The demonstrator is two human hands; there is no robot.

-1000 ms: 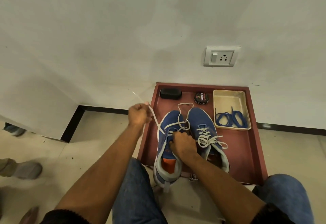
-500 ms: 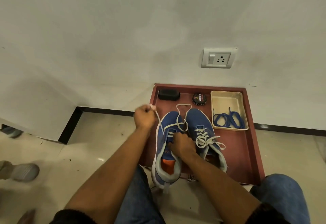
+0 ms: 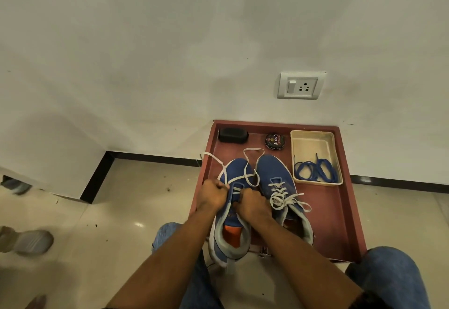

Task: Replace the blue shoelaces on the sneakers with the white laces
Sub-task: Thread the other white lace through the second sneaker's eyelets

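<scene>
Two blue sneakers stand side by side on a dark red tray. The right sneaker carries a white lace tied in a bow. The left sneaker has a white lace partly threaded, its loose loops lying over the toe. My left hand pinches one strand of that lace at the shoe's left eyelets. My right hand is curled on the shoe's right eyelet side; what its fingers hold is hidden. The blue laces lie in a cream tray.
A black brush block and a round polish tin sit at the tray's back edge. The wall with a socket plate stands right behind. Someone's shoes are on the floor at far left. My knees flank the tray's front.
My left hand came down and right from beside the tray to the left sneaker's eyelets, bringing the lace strand with it. My right hand stayed on the shoe.
</scene>
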